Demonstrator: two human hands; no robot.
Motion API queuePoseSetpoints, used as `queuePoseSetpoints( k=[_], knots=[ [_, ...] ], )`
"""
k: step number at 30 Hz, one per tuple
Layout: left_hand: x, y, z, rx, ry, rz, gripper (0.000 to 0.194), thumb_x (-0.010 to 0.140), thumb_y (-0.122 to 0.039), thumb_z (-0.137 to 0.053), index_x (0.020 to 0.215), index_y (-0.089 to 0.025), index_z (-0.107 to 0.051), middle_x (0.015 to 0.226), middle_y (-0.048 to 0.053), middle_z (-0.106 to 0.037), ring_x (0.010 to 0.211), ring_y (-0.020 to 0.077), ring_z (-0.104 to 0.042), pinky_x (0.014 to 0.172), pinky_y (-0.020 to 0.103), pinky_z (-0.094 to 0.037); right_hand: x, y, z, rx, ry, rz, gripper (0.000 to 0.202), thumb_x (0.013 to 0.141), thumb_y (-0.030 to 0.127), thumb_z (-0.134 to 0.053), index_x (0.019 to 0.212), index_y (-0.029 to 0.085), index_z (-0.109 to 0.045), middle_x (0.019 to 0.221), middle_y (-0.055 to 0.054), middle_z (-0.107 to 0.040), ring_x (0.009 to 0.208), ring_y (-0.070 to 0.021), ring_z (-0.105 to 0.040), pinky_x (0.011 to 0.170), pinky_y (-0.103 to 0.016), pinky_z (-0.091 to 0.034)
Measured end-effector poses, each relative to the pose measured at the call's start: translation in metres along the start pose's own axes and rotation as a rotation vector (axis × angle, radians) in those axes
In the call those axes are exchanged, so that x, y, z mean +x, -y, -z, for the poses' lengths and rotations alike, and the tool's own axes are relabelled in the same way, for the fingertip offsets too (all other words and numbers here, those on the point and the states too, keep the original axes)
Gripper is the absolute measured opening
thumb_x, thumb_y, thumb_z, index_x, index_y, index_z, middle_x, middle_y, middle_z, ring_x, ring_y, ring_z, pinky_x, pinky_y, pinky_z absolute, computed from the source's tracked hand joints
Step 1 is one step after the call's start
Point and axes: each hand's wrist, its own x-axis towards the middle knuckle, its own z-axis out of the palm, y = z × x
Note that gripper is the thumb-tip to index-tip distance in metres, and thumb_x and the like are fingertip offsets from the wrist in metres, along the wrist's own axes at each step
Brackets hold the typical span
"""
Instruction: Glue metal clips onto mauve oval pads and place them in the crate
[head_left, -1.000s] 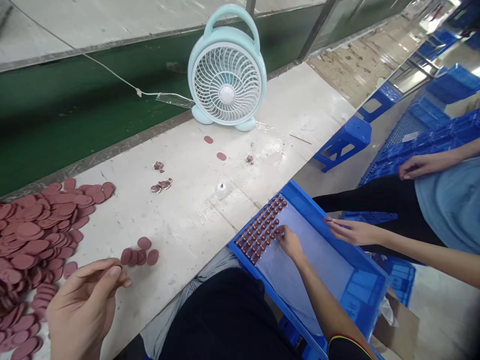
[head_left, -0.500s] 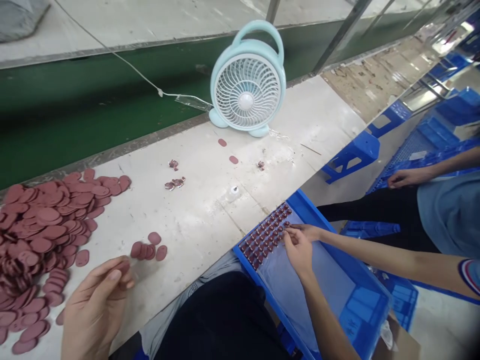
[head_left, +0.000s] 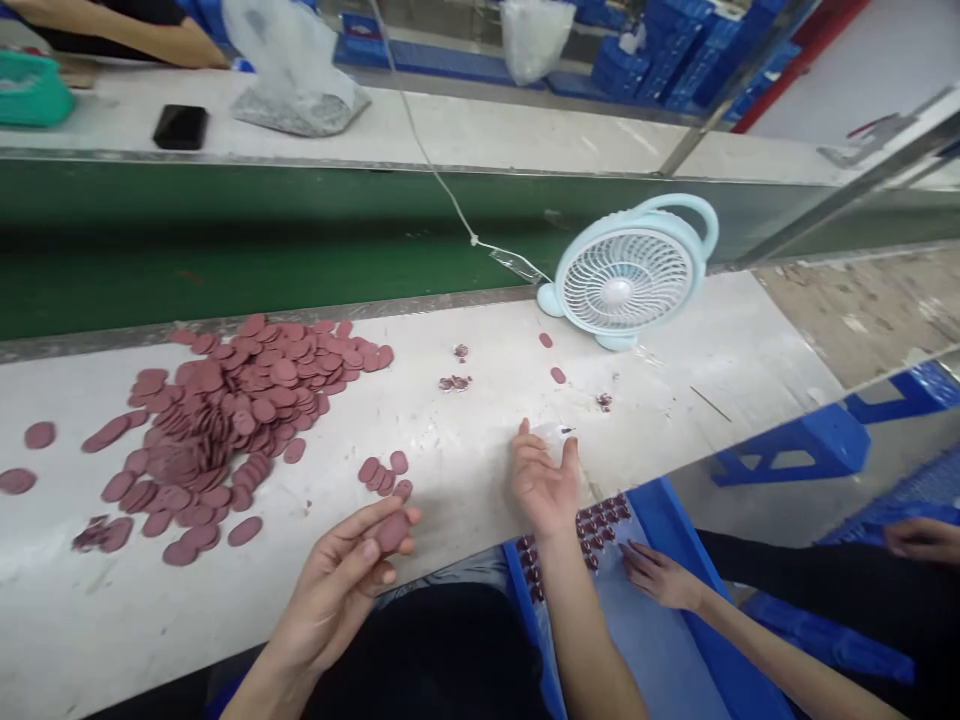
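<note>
Oval disc, dull red, in the left hand, above the near part of the white surface. Flat face shows; rim pinched between thumb and fingers, the other fingers loosely curled. Grip looks light.

Right hand: spread, palm partly up, thumb well apart from fingers, nothing seen in the grasp. Stands at a small bottle with a dark tip, which the hand partly hides. Contact with it: cannot tell.

Step in hand, as I judge it: disc kept ready on the left while the right hand is at the bottle. The next move would seem to call for closing thumb and fingers around the bottle without tipping it, the disc held steady and face clear.

Nearby: a small cluster of discs just beyond the left hand; the big heap farther left. On the right, a blue tray with small dark brown pieces in rows, partly behind the right forearm. A co-worker's hand is over the tray, beside those rows.
</note>
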Motion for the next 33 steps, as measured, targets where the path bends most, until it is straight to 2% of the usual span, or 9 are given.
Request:
queuePoseSetpoints(
  k=[5, 9, 11, 15, 18, 20, 23, 29, 33],
  knots=[
    [-0.003, 0.009, -0.013, -0.106, 0.095, 0.058, 0.03, 0.085, -0.025, -0.075, 0.114, -0.018, -0.075, 0.12, 0.014, -0.074, 0.096, 0.0185, -0.072, 0.069, 0.016, -0.057, -0.012, -0.025, -0.031, -0.152, -0.049, -0.079, 0.034, 0.099, 0.046, -0.051, 0.107, 0.015, -0.062, 0.065, 0.006, -0.056, 0.043, -0.0026, -0.049, 0.036, -0.009, -0.043],
    [-0.002, 0.013, -0.02, -0.199, 0.137, 0.065, 0.031, 0.081, -0.021, -0.078, 0.112, -0.019, -0.075, 0.118, 0.012, -0.075, 0.096, 0.017, -0.073, 0.078, 0.019, -0.057, -0.049, -0.066, -0.06, -0.752, -0.162, 0.244, 0.03, 0.09, 0.049, -0.064, 0.101, 0.021, -0.066, 0.061, 0.004, -0.058, 0.041, -0.0082, -0.05, 0.033, -0.017, -0.047],
    [0.0, 0.014, -0.021, -0.228, 0.128, 0.069, 0.031, 0.076, -0.021, -0.083, 0.106, -0.021, -0.075, 0.107, 0.008, -0.077, 0.088, 0.0159, -0.073, 0.074, 0.021, -0.059, -0.059, -0.08, -0.068, -0.891, -0.158, 0.332, 0.029, 0.085, 0.048, -0.069, 0.098, 0.022, -0.066, 0.062, 0.003, -0.058, 0.044, -0.0108, -0.053, 0.032, -0.021, -0.048],
    [0.006, 0.018, -0.021, -0.112, -0.02, 0.022, 0.019, 0.072, -0.021, -0.085, 0.088, -0.019, -0.074, 0.074, 0.001, -0.074, 0.069, 0.0134, -0.069, 0.053, 0.017, -0.053, -0.061, -0.095, -0.07, -0.873, -0.149, 0.168, 0.034, 0.086, 0.056, -0.063, 0.097, 0.024, -0.063, 0.055, 0.005, -0.054, 0.035, -0.0087, -0.045, 0.029, -0.019, -0.039],
    [0.006, 0.022, -0.021, 0.124, -0.106, -0.085, 0.015, 0.077, -0.026, -0.081, 0.085, -0.016, -0.075, 0.074, 0.005, -0.076, 0.069, 0.016, -0.07, 0.06, 0.022, -0.057, -0.063, -0.103, -0.068, -0.842, -0.155, 0.015, 0.038, 0.086, 0.062, -0.06, 0.098, 0.027, -0.061, 0.051, 0.007, -0.051, 0.031, -0.0078, -0.041, 0.029, -0.018, -0.033],
    [0.002, 0.025, -0.022, 0.222, -0.12, -0.127, 0.016, 0.079, -0.028, -0.08, 0.088, -0.016, -0.077, 0.08, 0.007, -0.078, 0.071, 0.018, -0.072, 0.066, 0.027, -0.058, -0.065, -0.109, -0.068, -0.867, -0.152, 0.001, 0.037, 0.085, 0.063, -0.061, 0.098, 0.029, -0.061, 0.052, 0.007, -0.052, 0.032, -0.0094, -0.042, 0.03, -0.02, -0.033],
    [-0.004, 0.027, -0.025, 0.222, -0.047, -0.11, 0.016, 0.079, -0.028, -0.079, 0.089, -0.015, -0.077, 0.082, 0.007, -0.078, 0.071, 0.0206, -0.072, 0.068, 0.031, -0.057, -0.065, -0.114, -0.067, -0.907, -0.173, 0.071, 0.036, 0.086, 0.063, -0.059, 0.1, 0.03, -0.059, 0.053, 0.007, -0.052, 0.034, -0.0117, -0.045, 0.032, -0.024, -0.035],
    [-0.003, 0.028, -0.034, 0.087, 0.27, -0.055, 0.005, 0.086, -0.018, -0.073, 0.082, -0.015, -0.07, 0.074, 0.005, -0.076, 0.068, 0.0182, -0.07, 0.073, 0.034, -0.056, -0.06, -0.108, -0.067, -0.853, -0.119, 0.051, 0.035, 0.091, 0.055, -0.058, 0.103, 0.022, -0.058, 0.054, 0.007, -0.055, 0.035, -0.0091, -0.049, 0.033, -0.019, -0.039],
    [-0.001, 0.028, -0.031, -0.065, 0.224, 0.028, 0.012, 0.08, -0.019, -0.079, 0.089, -0.016, -0.071, 0.087, 0.006, -0.079, 0.077, 0.0177, -0.073, 0.073, 0.029, -0.056, -0.063, -0.098, -0.075, -0.825, -0.15, 0.1, 0.036, 0.088, 0.057, -0.061, 0.101, 0.023, -0.06, 0.053, 0.007, -0.054, 0.035, -0.01, -0.05, 0.034, -0.02, -0.042]
  ],
)
